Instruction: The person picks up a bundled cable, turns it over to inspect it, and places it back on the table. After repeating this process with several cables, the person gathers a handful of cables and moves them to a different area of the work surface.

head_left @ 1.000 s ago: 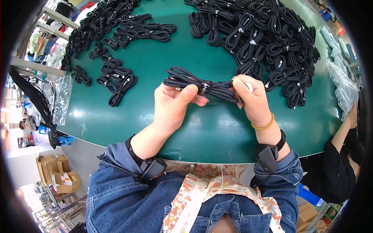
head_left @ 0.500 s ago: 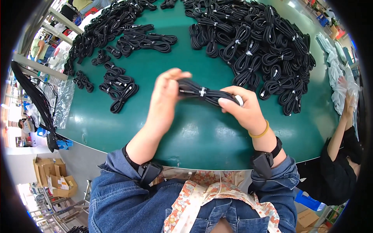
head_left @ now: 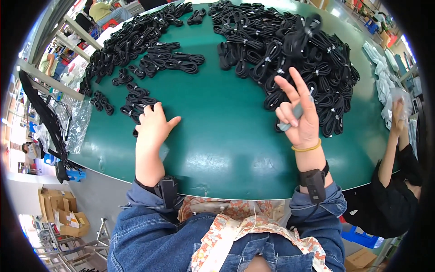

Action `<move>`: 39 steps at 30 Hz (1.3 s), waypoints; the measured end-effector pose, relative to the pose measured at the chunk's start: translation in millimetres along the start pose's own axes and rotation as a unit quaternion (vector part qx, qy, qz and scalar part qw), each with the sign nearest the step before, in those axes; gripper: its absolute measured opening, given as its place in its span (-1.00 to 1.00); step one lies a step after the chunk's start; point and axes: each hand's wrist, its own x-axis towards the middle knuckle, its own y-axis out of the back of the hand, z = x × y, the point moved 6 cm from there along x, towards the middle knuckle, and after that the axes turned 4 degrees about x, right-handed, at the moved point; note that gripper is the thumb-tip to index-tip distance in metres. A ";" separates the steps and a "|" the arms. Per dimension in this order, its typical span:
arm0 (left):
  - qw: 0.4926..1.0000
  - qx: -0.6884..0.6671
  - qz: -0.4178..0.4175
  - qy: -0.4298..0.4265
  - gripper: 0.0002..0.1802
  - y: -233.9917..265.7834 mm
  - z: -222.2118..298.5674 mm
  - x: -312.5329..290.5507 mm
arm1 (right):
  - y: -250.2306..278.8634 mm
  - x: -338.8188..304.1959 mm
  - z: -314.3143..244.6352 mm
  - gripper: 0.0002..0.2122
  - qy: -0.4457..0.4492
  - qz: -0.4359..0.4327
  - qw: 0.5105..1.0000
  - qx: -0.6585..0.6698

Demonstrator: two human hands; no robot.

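My left hand (head_left: 153,124) reaches over the small group of tied black cables (head_left: 136,96) at the left of the table, its fingers spread and the fingertips at the nearest bundle. Nothing shows in its grasp. My right hand (head_left: 301,111) is raised in front of the large right pile of tied black cables (head_left: 267,56). Two of its fingers stretch out, while the others curl around a small pale grey thing (head_left: 284,126) whose kind I cannot make out. Beyond those fingertips a blurred cable bundle (head_left: 301,38) is in motion above the pile, apart from the hand.
More tied cables (head_left: 131,43) lie along the far left of the green table (head_left: 217,118). Clear plastic bags (head_left: 78,122) and loose long black cables (head_left: 43,113) are at the left edge. At the right, a co-worker's hands (head_left: 396,115) handle clear plastic. Cardboard boxes (head_left: 59,208) stand on the floor.
The cable bundle that both hands held has left them. My left hand has moved left to the small group, and my right hand has moved right and opened two fingers.
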 end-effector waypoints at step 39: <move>0.572 -0.776 -0.128 -0.233 -0.43 5.6 83.6 -47.0 | 2.9 -8.7 32.6 -0.72 -0.078 -0.013 0.950 -0.301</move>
